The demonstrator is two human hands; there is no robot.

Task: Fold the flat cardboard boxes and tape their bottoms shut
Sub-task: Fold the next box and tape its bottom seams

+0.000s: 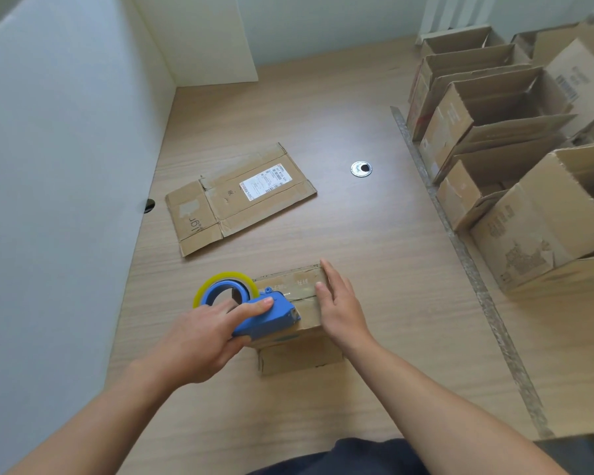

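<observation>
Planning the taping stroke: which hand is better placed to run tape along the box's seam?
Left. The left hand grips the tape dispenser on the box; the right hand lies flat, steadying it.

blue tape dispenser (264, 317), yellowish tape roll (220, 279), brown box (302, 303)

Soft, even daylight lit the scene brightly, with only faint, diffuse shadows. A pale sheen of glare lay on the wooden table (357, 234) around the metal grommet (361, 169). Wide-angle distortion bowed the white wall (66, 166) on the left and stretched the folded boxes (515, 228) at the right edge, where detail looked slightly soft
</observation>
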